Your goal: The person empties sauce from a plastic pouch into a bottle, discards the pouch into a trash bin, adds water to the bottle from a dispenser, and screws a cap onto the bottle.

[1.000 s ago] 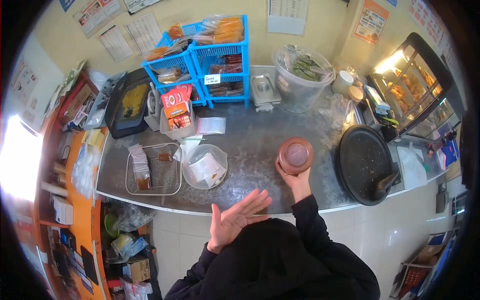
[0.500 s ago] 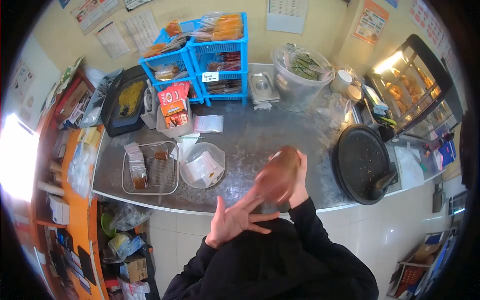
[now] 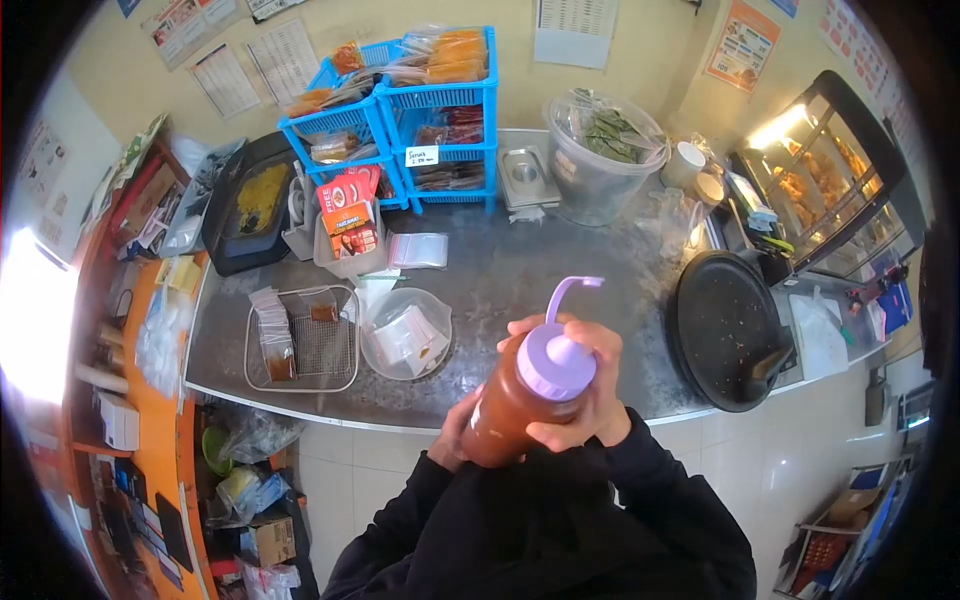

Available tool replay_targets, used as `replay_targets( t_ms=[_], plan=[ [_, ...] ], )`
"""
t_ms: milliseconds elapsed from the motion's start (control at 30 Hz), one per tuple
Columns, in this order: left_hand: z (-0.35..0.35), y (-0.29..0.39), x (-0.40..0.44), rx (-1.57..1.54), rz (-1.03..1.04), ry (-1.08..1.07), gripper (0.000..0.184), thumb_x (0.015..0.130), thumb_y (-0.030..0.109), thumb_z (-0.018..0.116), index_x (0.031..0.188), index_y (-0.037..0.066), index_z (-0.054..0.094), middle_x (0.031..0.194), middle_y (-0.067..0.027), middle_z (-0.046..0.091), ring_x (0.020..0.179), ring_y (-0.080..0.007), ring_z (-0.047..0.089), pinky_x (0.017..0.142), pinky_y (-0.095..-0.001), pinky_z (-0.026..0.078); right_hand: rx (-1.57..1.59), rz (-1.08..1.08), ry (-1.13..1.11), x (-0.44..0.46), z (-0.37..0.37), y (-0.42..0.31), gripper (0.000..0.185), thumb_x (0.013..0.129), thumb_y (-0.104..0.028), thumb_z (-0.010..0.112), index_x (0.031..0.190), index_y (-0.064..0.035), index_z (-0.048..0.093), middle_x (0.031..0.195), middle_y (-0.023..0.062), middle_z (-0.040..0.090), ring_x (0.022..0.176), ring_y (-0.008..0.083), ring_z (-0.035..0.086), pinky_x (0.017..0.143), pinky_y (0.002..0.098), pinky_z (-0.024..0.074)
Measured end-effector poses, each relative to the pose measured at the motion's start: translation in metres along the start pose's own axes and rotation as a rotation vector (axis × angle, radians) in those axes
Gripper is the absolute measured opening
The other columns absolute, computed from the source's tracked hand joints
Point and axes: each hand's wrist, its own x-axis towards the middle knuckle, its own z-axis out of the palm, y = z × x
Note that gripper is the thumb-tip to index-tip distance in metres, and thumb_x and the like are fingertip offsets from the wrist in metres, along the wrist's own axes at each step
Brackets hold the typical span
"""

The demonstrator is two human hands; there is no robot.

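Observation:
A squeeze bottle [image 3: 505, 420] full of reddish-brown sauce is held close to my body, tilted, its lilac cap [image 3: 556, 362] pointing up toward me. The cap's small tethered stopper hangs loose in the air, off the nozzle. My right hand [image 3: 595, 385] wraps around the bottle's upper part just below the cap. Lower down, my left hand [image 3: 462, 425] grips the bottle's side, with its fingers partly hidden behind it. Left of the bottle, a round plastic tub [image 3: 440, 318] holds small clear packets. Beside that tub, a wire basket [image 3: 330, 388] contains sauce-filled sachets [image 3: 277, 345].
Blue stacked baskets [image 3: 440, 155] with packets stand at the back, near a large bucket [image 3: 592, 190] with green leaves inside. A round black pan [image 3: 725, 320] overhangs the right front edge of the metal table [image 3: 500, 255]. Behind it is a lit food display case [image 3: 815, 180].
The bottle has turned from a blurred, cap-hidden pose to cap-up and come nearer my body. My left hand, open before, has closed on its side.

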Motion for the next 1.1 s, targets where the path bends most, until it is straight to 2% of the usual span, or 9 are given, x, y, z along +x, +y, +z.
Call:
replay_targets(
  t_ms=[33,167,300,400,633,833,967,1067,1100],
  plan=[
    [0.001,-0.002,0.0,-0.125,-0.006,-0.114,0.065,0.102,0.05,0.041,0.149,0.005,0.037,0.138,-0.0225,0.053,0.117,-0.0398,0.06,0.093,-0.0594,0.053,0.071,-0.008,0.016,-0.001,0.002,0.001,0.086,0.071,-0.027,0.083,0.14,-0.0077,0.036,0.14,0.0271,0.046,0.119,0.0412,0.059,0.1,0.0524,0.0469],
    [0.029,-0.004,0.008,0.108,0.283,0.218,0.065,0.101,0.048,0.044,0.142,-0.003,0.041,0.137,-0.02,0.055,0.124,-0.0312,0.058,0.111,-0.0418,0.042,-0.211,0.035,0.026,0.005,-0.015,-0.011,0.099,0.072,-0.028,0.083,0.149,-0.007,0.024,0.147,0.029,0.039,0.131,0.0401,0.049,0.106,0.0519,0.0412],
    [0.013,0.0,0.032,0.384,0.59,0.175,0.061,0.097,0.046,0.05,0.131,-0.004,0.05,0.128,-0.0188,0.061,0.118,-0.0259,0.061,0.104,-0.0388,0.046,-0.367,0.204,0.308,0.005,0.004,-0.027,0.117,0.071,-0.027,0.086,0.152,0.0003,0.006,0.148,0.0268,0.035,0.128,0.0322,0.048,0.108,0.0426,0.0409],
    [0.009,0.003,0.045,0.624,0.752,0.192,0.069,0.094,0.055,0.051,0.133,-0.003,0.049,0.123,-0.0172,0.061,0.115,-0.0259,0.061,0.102,-0.0385,0.047,-0.525,0.148,0.4,0.009,0.012,-0.03,0.117,0.071,-0.024,0.088,0.152,-0.0003,0.007,0.144,0.0262,0.038,0.124,0.031,0.051,0.105,0.0425,0.043],
    [0.023,-0.006,0.06,0.794,1.037,0.278,0.067,0.092,0.054,0.058,0.123,-0.006,0.058,0.118,-0.0161,0.064,0.112,-0.0232,0.062,0.098,-0.0347,0.046,-0.804,0.06,0.462,0.008,0.013,-0.033,0.103,0.067,-0.026,0.091,0.146,-0.0008,0.029,0.133,0.0242,0.051,0.118,0.0329,0.056,0.102,0.0447,0.0448],
    [0.029,-0.011,0.054,0.902,1.111,0.346,0.07,0.091,0.056,0.057,0.122,-0.007,0.058,0.12,-0.018,0.064,0.113,-0.0259,0.061,0.1,-0.0368,0.045,-0.85,-0.005,0.439,0.006,0.009,-0.041,0.098,0.067,-0.025,0.088,0.145,-0.0025,0.033,0.132,0.0215,0.053,0.117,0.0309,0.057,0.101,0.0429,0.0454],
    [0.082,0.0,0.03,1.042,1.001,0.463,0.082,0.092,0.066,0.042,0.131,-0.006,0.051,0.125,-0.0234,0.061,0.114,-0.0331,0.061,0.1,-0.0428,0.045,-0.352,0.249,0.818,0.004,-0.008,-0.024,0.089,0.075,-0.02,0.081,0.147,-0.0025,0.031,0.13,0.0172,0.053,0.112,0.0272,0.059,0.096,0.0404,0.0496],
    [0.125,0.004,0.013,0.743,0.978,0.168,0.085,0.091,0.065,0.049,0.144,-0.001,0.036,0.136,-0.028,0.055,0.125,-0.0385,0.056,0.108,-0.0478,0.041,0.839,0.717,0.84,-0.048,-0.071,0.052,0.055,0.086,-0.039,0.065,0.13,-0.0078,0.056,0.12,0.014,0.063,0.103,0.0304,0.064,0.089,0.0443,0.0538],
    [0.132,0.002,0.01,0.759,1.014,0.074,0.085,0.092,0.065,0.048,0.146,0.001,0.032,0.139,-0.0287,0.052,0.129,-0.0401,0.052,0.109,-0.0497,0.038,1.019,0.74,0.987,-0.058,-0.068,0.064,0.052,0.086,-0.043,0.063,0.124,-0.0083,0.059,0.118,0.0135,0.064,0.102,0.0303,0.065,0.089,0.0455,0.0541]
  ],
)
